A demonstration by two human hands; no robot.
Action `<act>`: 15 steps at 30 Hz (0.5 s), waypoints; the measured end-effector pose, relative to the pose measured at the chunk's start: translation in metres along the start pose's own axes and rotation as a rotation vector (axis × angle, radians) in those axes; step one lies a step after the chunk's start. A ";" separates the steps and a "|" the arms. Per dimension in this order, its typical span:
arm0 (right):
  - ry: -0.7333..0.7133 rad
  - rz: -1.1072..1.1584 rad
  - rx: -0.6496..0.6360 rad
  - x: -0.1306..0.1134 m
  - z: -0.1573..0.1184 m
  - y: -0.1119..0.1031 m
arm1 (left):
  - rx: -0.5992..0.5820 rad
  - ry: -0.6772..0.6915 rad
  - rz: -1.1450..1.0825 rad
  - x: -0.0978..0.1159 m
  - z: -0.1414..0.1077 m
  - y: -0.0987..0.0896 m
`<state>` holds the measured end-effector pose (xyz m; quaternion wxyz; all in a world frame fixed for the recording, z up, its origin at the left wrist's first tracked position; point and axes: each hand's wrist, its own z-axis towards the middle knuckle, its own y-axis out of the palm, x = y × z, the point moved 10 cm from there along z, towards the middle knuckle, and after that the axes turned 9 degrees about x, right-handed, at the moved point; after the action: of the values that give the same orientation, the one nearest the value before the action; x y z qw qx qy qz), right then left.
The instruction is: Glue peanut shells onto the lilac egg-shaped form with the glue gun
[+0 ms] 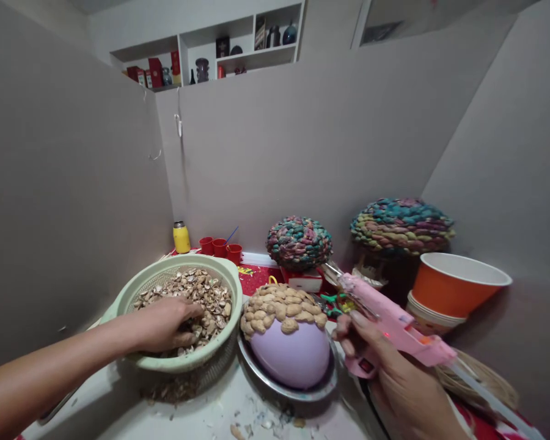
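Note:
My left hand (pixel 174 324) reaches into a pale green colander (pixel 140 362) heaped with peanut shells (pixel 206 287). Its thumb and fingers are apart, with some fingertips hidden among the shells. My right hand (pixel 389 373) is closed round the handle of a pink hot glue gun (pixel 385 311). The gun's nozzle points up and to the left, and a clear glue stick (pixel 490 394) sticks out behind. Between my hands, a purple balloon (pixel 291 354) rests in a round metal bowl (pixel 297 396). Rows of peanut shells (pixel 279 305) cover the balloon's top; neither hand touches it.
Behind stand two colourful shell-covered domes (pixel 299 242) (pixel 401 226), red cups (pixel 220 247) and a yellow bottle (pixel 181 237). Orange and white paper tubs (pixel 453 284) sit at right, near green-handled scissors (pixel 334 302). Shell crumbs (pixel 266 425) litter the white table. Grey walls enclose the space.

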<state>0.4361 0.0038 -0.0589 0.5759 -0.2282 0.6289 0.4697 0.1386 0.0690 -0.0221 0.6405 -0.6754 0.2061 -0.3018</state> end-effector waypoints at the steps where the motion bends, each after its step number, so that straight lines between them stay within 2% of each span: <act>1: 0.019 0.010 -0.001 0.001 -0.003 0.002 | -0.021 -0.001 -0.008 -0.004 -0.004 -0.001; 5: 0.055 0.015 0.006 0.000 -0.012 0.011 | -0.055 0.004 -0.059 -0.017 -0.005 -0.010; 10: 0.080 -0.008 -0.075 0.003 -0.018 0.018 | 0.138 -0.013 -0.109 -0.014 0.031 -0.027; 15: 0.033 -0.040 -0.077 -0.001 -0.019 0.017 | 0.143 0.003 -0.198 0.005 0.065 -0.005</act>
<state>0.4124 -0.0051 -0.0540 0.5657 -0.2706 0.6149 0.4782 0.1856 0.1147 -0.0167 0.6538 -0.6446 0.1172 -0.3785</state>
